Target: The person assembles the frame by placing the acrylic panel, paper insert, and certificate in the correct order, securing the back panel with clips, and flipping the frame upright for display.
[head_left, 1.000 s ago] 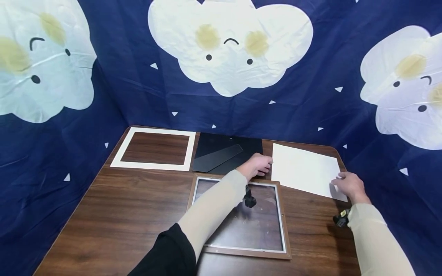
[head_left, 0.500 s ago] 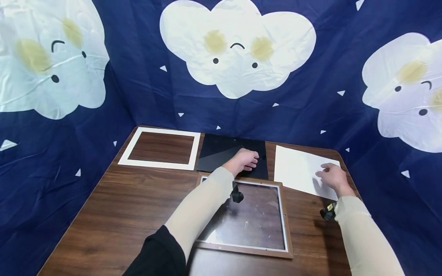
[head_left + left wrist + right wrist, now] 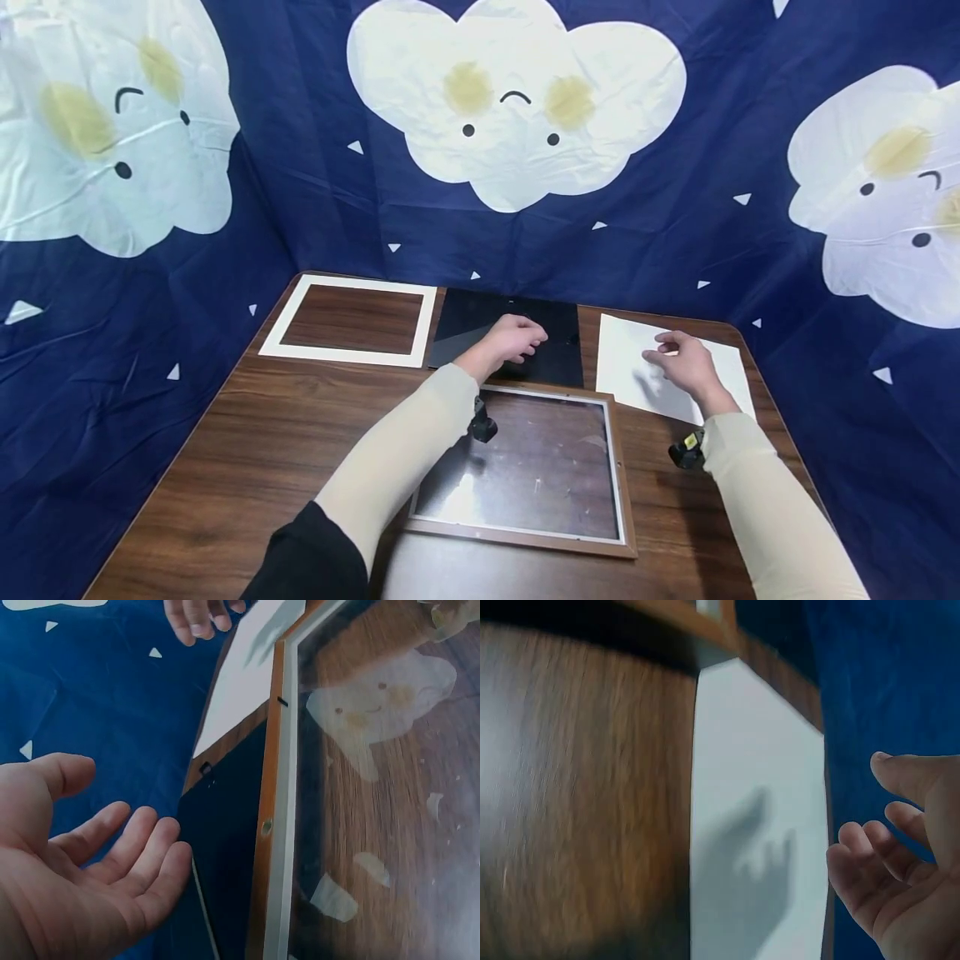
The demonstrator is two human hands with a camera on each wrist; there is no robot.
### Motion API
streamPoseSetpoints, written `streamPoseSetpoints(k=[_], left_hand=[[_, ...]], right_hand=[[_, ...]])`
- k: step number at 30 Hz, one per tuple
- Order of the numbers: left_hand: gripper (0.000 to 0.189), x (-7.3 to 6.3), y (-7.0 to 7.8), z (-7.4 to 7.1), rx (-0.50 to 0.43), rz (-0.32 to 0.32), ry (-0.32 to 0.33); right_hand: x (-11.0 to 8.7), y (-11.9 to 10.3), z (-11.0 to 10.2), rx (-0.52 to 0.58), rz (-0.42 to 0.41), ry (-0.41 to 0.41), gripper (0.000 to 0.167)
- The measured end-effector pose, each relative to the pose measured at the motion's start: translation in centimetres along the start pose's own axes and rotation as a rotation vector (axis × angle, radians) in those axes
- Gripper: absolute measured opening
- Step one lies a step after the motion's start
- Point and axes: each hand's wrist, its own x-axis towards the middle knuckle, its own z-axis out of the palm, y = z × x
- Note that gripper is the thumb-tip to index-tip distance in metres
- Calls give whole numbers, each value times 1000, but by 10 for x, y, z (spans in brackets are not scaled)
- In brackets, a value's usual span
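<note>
My left hand (image 3: 512,337) hovers over the black backing board (image 3: 558,354) with its easel leg, fingers loosely bent and nothing in them; the left wrist view shows the palm and spread thumb. Over the white sheet (image 3: 618,367) at the right hangs my right hand (image 3: 684,362), thumb and fingers apart, casting a shadow on the sheet in the right wrist view. In front of the board lies a brown picture frame (image 3: 626,500) with a white inner edge and a transparent pane (image 3: 540,467). The left forearm crosses the frame's left side, hiding part of it.
A white mat border (image 3: 360,358) with a rectangular opening lies at the table's back left. The wooden table (image 3: 225,450) ends at a dark blue cloth (image 3: 300,192) with cloud prints on the back and both sides.
My left hand has moved left from the white sheet's edge to over the backing board. My right hand has left the sheet's right corner and moved left above it. The view has shifted slightly.
</note>
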Motion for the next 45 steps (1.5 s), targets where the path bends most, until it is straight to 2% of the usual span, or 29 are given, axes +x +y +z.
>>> streamPoseSetpoints(k=[5,12,18,27,38,41,45], left_hand=[[33,-7,-2,-15,33,34,10],[29,-10,-5,-36,76,60,77],[33,-13,-12,-56,149,97,122],[34,-19,-30,-92,157,108,144],[42,-34,-39,-142,187,77,188],[38,-34,-42,-151,177,74,208],[37,-35,-44,-158,251,101,256]], right_hand=[[5,-20,8,94,-24,-12,54],[12,-48,23,194,-77,-23,49],[15,-72,37,279,-103,-56,48],[19,-98,59,349,-105,-92,47],[28,-132,89,415,-142,-163,45],[31,-142,100,425,-142,-179,45],[33,-153,113,397,-155,-199,43]])
